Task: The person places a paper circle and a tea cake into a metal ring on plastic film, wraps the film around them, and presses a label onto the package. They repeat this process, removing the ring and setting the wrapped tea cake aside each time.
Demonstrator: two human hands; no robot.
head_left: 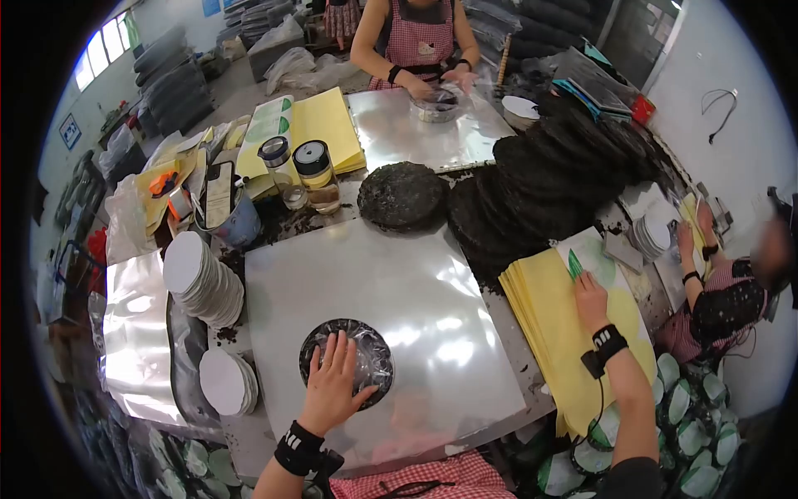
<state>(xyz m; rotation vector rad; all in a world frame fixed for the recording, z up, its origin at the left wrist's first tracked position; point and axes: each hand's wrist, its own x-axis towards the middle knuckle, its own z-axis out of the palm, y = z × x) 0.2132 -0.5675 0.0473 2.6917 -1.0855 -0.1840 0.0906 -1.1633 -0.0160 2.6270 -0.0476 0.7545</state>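
My left hand (334,381) lies flat, fingers spread, on a dark round cake (372,348) wrapped in clear plastic, which rests on a shiny metal sheet (440,291). On the right, my right hand (591,301) is at a stack of yellow paper sheets (553,320). Its fingers are pressed together at the white-and-green printed part of the top sheet; their tips are partly hidden. A larger bare dark cake (403,196) lies at the back edge of the metal sheet, beside a leaning pile of similar dark cakes (540,187).
White round discs stand in a tall stack (199,279) and a shorter stack (226,382) on the left. Two lidded jars (314,176) and a bucket (229,218) are behind them. A co-worker (420,41) works opposite, another person (723,308) at right. Green-and-white packages (690,432) lie below the table.
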